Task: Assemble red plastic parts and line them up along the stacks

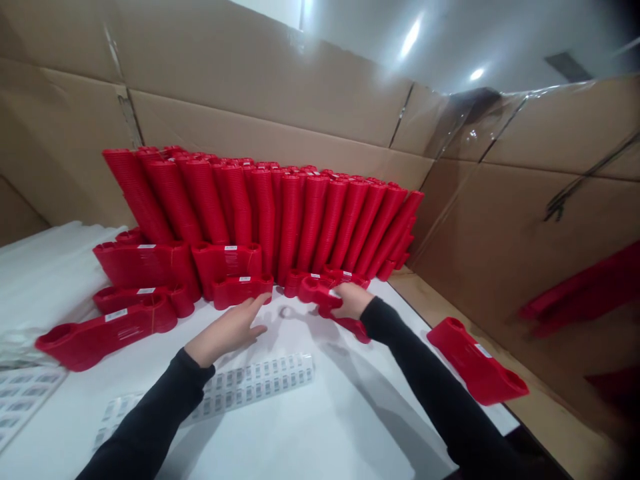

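My right hand [350, 301] is closed around the end of a red plastic piece [316, 291] with a rounded end, just above the white table. Part of the piece is hidden behind my fingers. My left hand [233, 333] is open, its fingers apart, close to a short red bundle [243, 292] with a white label on top. Whether its fingertips touch that bundle I cannot tell. Below the left hand, a sheet of barcode stickers [250, 385] lies on the table [300, 440].
Tall leaning stacks of red pieces [263, 207] fill the table's back, against cardboard walls [260, 80]. Labelled red bundles lie at left [107, 333] and near the right edge [475, 363]. White foam-like sheets [50, 280] and another sticker sheet [25, 397] are at far left.
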The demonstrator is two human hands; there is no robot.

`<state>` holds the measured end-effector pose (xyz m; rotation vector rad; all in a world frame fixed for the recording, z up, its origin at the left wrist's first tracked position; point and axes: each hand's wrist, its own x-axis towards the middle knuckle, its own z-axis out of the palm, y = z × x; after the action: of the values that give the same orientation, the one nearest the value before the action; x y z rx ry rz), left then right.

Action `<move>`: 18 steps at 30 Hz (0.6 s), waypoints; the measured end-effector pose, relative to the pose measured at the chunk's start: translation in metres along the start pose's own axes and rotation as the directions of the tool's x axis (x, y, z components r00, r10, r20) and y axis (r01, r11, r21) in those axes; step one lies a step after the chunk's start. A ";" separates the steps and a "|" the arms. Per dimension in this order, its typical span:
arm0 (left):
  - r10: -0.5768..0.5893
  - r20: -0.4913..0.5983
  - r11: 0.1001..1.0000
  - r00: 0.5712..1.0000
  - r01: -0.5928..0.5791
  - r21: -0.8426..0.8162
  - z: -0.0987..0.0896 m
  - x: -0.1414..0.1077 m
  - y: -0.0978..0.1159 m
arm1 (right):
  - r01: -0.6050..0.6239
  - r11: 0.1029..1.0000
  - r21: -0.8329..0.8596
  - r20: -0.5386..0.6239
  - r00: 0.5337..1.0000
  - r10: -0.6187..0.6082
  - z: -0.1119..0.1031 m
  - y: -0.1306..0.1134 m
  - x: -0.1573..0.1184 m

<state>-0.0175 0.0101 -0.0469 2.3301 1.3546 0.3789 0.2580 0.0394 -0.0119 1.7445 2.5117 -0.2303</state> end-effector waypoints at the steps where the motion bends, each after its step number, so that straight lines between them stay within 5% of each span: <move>1: 0.004 -0.002 1.000 1.000 -0.004 0.006 0.000 0.000 -0.001 | -0.037 0.999 0.005 -0.014 0.999 0.037 -0.003 0.012 -0.005; 8: 0.012 0.110 0.999 0.994 -0.018 0.049 0.012 0.004 0.000 | -0.280 0.960 -0.019 0.086 0.956 0.281 0.030 0.049 -0.007; 18: 0.048 0.251 0.997 0.967 -0.063 0.051 0.018 -0.012 0.033 | -0.353 0.936 0.019 0.187 0.921 0.343 0.038 0.052 0.002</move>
<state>0.0096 -0.0185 -0.0468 2.3728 1.1953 0.0581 0.3052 0.0530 -0.0536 2.0473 2.0448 -0.4116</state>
